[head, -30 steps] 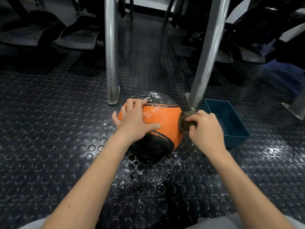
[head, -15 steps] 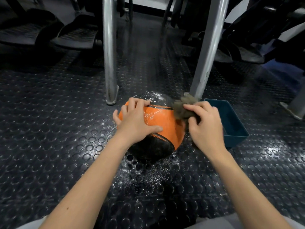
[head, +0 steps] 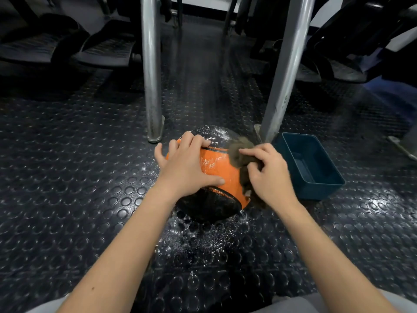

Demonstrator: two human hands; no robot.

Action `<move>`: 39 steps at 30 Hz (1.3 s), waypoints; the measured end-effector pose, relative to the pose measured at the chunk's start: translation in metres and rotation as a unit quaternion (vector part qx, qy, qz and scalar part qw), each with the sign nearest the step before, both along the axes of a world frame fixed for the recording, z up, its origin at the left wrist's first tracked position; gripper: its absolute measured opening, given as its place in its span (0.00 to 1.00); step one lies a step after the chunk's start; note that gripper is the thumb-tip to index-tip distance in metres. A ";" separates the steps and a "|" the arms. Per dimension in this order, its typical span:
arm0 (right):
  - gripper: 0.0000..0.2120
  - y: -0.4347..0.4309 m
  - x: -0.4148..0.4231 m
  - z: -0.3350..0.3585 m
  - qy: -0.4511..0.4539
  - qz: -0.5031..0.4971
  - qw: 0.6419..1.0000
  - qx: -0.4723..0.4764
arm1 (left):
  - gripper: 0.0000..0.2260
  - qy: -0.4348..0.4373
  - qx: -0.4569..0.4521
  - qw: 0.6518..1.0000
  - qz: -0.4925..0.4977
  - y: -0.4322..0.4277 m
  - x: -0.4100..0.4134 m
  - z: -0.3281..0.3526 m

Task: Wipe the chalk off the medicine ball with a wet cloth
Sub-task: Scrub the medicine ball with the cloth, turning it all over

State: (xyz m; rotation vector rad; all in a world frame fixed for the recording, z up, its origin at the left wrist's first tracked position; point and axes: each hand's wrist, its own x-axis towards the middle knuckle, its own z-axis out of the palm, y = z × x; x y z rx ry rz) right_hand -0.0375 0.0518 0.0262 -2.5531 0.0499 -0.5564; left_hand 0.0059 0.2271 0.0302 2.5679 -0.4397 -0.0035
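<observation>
An orange and black medicine ball [head: 216,163] sits on the studded rubber floor, wet and glistening, with white speckles on its far black top. My left hand [head: 187,166] lies over the ball's left side, fingers spread across the top and thumb on the orange band. My right hand [head: 266,175] grips a bunched grey-brown cloth [head: 239,154] against the ball's upper right side. Part of the cloth hangs down beside the ball under my palm.
A dark teal plastic tub [head: 316,188] stands right of the ball. Two metal posts rise just behind it, one vertical [head: 151,71] and one slanted [head: 284,64]. Wet white speckles [head: 203,240] cover the floor in front of the ball. Dark gym equipment fills the background.
My right hand has carried the cloth from the ball's right side up and over toward its upper right. The left hand has stayed on the ball.
</observation>
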 end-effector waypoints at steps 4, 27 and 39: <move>0.16 -0.015 -0.003 -0.002 0.068 -0.082 0.994 -0.015 | 0.24 -0.025 -0.006 0.999 -0.033 0.000 -0.001 0.004; 0.19 0.001 -0.010 0.030 -0.114 0.010 0.992 0.051 | 0.41 0.029 -0.076 0.997 -0.014 -0.013 -0.006 -0.008; 0.17 0.009 -0.010 0.018 -0.088 0.052 0.994 0.028 | 0.42 0.045 -0.054 0.997 -0.039 -0.010 -0.004 -0.006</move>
